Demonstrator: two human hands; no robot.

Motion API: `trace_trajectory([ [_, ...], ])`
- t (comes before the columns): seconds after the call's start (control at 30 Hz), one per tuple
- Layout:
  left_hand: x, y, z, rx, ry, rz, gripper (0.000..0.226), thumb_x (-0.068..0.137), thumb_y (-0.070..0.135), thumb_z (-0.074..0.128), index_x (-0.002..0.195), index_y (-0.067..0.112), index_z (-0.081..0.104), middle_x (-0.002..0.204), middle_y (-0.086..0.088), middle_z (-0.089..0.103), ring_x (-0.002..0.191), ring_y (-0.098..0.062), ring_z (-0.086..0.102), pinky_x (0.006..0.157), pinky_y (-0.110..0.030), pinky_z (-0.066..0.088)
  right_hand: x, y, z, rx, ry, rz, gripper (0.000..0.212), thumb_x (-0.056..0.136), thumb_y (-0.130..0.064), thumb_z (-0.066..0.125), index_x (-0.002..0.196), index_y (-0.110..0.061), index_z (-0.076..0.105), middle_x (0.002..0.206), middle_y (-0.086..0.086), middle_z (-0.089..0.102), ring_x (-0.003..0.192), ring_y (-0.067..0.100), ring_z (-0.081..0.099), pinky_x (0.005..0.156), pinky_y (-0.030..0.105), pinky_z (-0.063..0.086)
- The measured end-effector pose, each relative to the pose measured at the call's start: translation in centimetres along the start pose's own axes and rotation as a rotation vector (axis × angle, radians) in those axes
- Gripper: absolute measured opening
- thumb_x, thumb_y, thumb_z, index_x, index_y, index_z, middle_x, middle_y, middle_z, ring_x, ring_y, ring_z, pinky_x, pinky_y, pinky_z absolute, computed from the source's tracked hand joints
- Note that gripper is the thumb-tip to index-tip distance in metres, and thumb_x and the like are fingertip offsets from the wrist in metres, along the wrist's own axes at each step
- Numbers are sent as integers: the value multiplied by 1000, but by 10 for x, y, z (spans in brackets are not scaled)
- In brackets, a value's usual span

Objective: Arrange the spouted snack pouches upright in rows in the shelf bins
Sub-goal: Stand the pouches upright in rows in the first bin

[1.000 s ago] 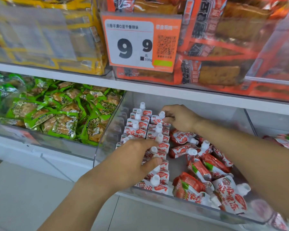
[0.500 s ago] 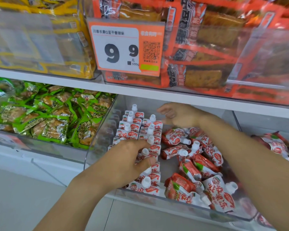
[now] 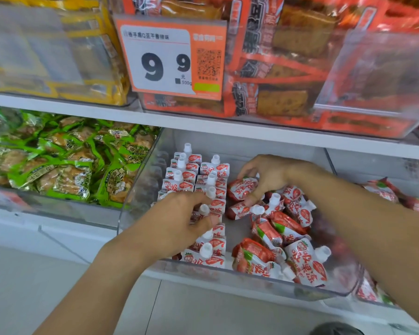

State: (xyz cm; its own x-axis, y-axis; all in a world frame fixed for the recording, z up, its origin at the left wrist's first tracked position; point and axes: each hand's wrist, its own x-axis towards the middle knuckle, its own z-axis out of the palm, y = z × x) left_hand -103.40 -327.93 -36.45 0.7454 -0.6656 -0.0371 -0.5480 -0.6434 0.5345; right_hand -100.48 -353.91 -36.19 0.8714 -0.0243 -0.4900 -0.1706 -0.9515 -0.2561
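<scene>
Gripping a soft, light loose pouch [image 3: 242, 189] by its body, the right hand [image 3: 269, 176] curls around it; the left hand [image 3: 179, 213] steadies the upright rows [image 3: 198, 175], fingers bent on a cap.

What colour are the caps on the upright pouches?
White, on red-and-white upright pouches; the caps show clearest in the head view.
</scene>
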Motion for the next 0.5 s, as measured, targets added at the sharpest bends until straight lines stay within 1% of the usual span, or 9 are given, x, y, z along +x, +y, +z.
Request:
trace_trajectory([
  [0.07, 0, 0, 0, 8, 2, 11, 41, 90, 51, 57, 124, 29, 60, 119, 11, 67, 106, -4, 60, 87, -22, 48, -1, 0, -4, 16, 33, -2, 66, 59, -41, 92, 119, -34, 65, 123, -10, 58, 115, 17, 56, 99, 32, 46],
  [0.13, 0, 0, -1, 1, -3, 13, 40, 90, 50, 57, 125, 29, 60, 120, 11, 66, 107, -4, 60, 87, -20, 47, -4, 2, -9, 23, 116, -19, 47, 64, -31, 88, 108, -33, 71, 115, -9, 63, 104, 15, 62, 90, 32, 54],
  [0.2, -1, 1, -1, -3, -3, 12, 38, 91, 49, 57, 122, 28, 62, 116, 9, 68, 103, -5, 61, 85, -21, 48, -4, 8, -15, 70, 192, -16, 32, 72, -31, 81, 103, -31, 71, 110, -5, 66, 96, 15, 65, 84, 33, 57],
  [0.23, -1, 2, -1, 1, -2, 10, 37, 91, 49, 57, 121, 28, 62, 114, 9, 68, 101, -6, 62, 84, -23, 48, -3, 12, -16, 112, 208, -9, 27, 77, -33, 78, 103, -30, 70, 108, -3, 67, 94, 16, 65, 84, 33, 57],
  [0.27, -1, 2, -1, 7, 0, 8, 38, 90, 49, 57, 121, 28, 62, 113, 9, 69, 99, -6, 62, 83, -23, 48, -4, 14, -16, 157, 224, -10, 23, 83, -35, 74, 104, -25, 68, 107, 1, 68, 95, 19, 65, 85, 33, 54],
  [0.33, 1, 1, 0, 17, -1, 4, 38, 90, 50, 57, 122, 29, 61, 110, 11, 68, 94, -4, 62, 81, -23, 49, -4, 19, -17, 202, 315, -56, 29, 94, -36, 62, 106, -10, 65, 106, 10, 67, 97, 25, 63, 84, 32, 47],
  [0.4, 2, 1, 1, 21, -4, 2, 39, 90, 50, 57, 124, 30, 60, 108, 11, 68, 89, -3, 61, 79, -23, 50, -10, 16, -17, 219, 459, -135, 24, 99, -36, 52, 102, -15, 64, 95, -2, 61, 87, 13, 55, 82, 24, 36],
  [0.47, 4, 1, 2, 27, -6, -3, 43, 90, 52, 56, 127, 31, 58, 119, 11, 65, 102, -5, 61, 87, -26, 50, -13, 7, -17, 271, 611, -174, 21, 101, -35, 50, 107, -23, 65, 90, -13, 55, 80, 6, 47, 83, 20, 34],
  [0.5, 5, 1, 2, 29, -9, -7, 44, 90, 53, 56, 128, 31, 58, 123, 11, 64, 108, -6, 59, 91, -27, 49, -8, 4, -15, 306, 660, -181, 24, 101, -34, 50, 109, -19, 67, 86, -13, 56, 77, 5, 48, 85, 21, 37],
])
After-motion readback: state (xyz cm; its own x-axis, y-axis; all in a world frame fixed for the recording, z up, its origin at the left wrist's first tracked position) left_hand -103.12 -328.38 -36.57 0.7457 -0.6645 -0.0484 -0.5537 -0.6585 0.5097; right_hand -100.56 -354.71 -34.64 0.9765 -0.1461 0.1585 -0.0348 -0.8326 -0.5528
